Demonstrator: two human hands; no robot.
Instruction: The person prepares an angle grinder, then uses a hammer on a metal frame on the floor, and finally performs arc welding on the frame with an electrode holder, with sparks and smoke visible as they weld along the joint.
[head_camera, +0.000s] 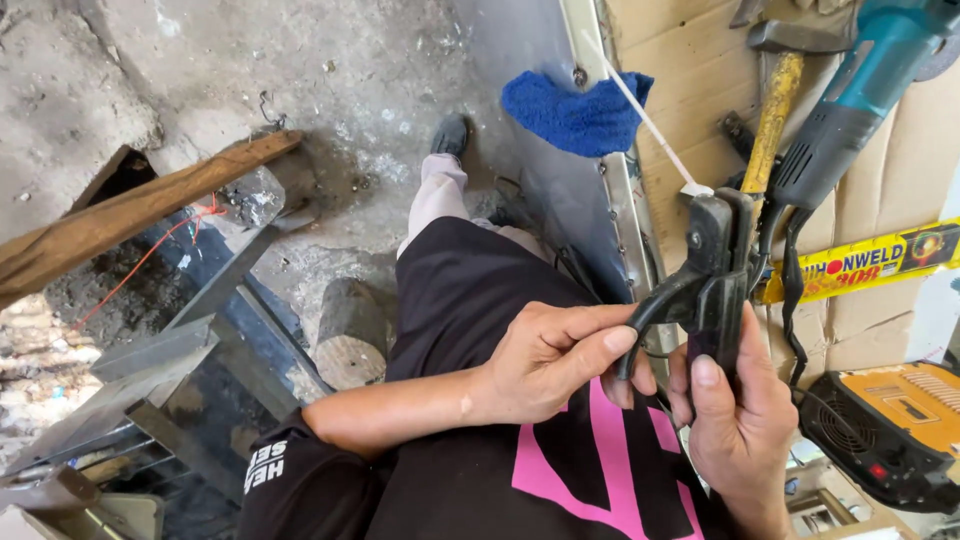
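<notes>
right of centre in the frame, the person has a black electrode holder held upright in front of their lap, with a thin white welding rod poking out the top toward the upper middle. the right hand is wrapped round the lower body, thumb pressed flat on its front. the left hand has fingers curled and pinching the curved lever on the holder's left side. looks like stiff moulded plastic and metal, fairly light, springy at the lever, so the body is the place to grip. the rod looks brittle. a teal angle grinder, a yellow-handled hammer and a blue cloth lie upper right.
</notes>
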